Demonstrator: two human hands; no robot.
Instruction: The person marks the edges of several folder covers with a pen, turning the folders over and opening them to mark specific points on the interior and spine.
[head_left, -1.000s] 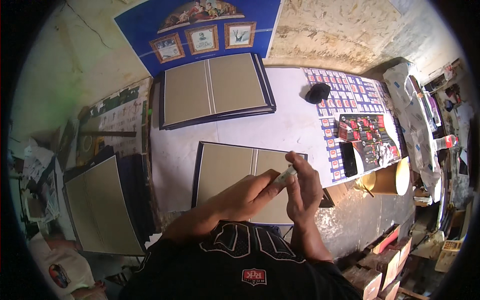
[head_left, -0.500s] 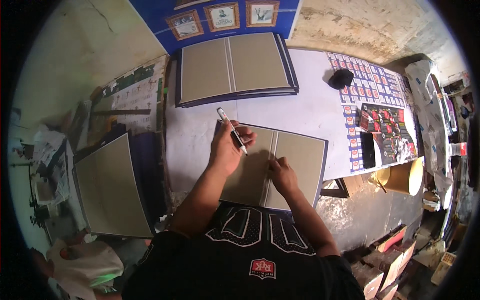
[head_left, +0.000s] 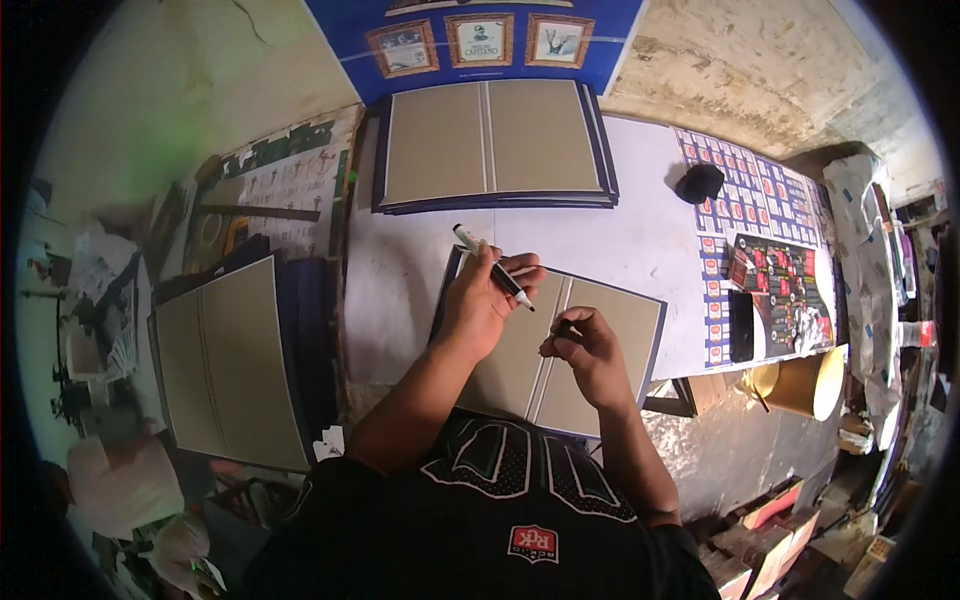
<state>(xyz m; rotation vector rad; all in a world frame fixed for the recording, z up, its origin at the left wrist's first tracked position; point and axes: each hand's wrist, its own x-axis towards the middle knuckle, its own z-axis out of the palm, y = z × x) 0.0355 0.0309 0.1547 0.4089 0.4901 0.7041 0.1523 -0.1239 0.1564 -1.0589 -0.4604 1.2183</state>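
My left hand point(head_left: 478, 305) is closed around a black-and-white marker pen point(head_left: 509, 284), its dark tip pointing down and to the right. Just right of that tip, my right hand point(head_left: 598, 360) pinches with bent fingers. A small dark thing shows between them, too small to name. Under both hands lies an open folder-like cover point(head_left: 622, 318) with grey-brown panels, a dark blue border and a pale strip down its middle. My forearms and body hide part of its near side.
Behind it is a stack of similar covers point(head_left: 540, 135) on the white table point(head_left: 655, 235). More covers point(head_left: 245, 350) lie on the left. A black crumpled item point(head_left: 699, 184), a dark phone point(head_left: 741, 325) and printed sheets sit on the right. A yellow bucket point(head_left: 800, 383) stands below.
My right hand has lifted off the cover's middle strip and turned, now pinching a small dark thing. My left hand still holds the marker, now tilted flatter. The view has shifted slightly.
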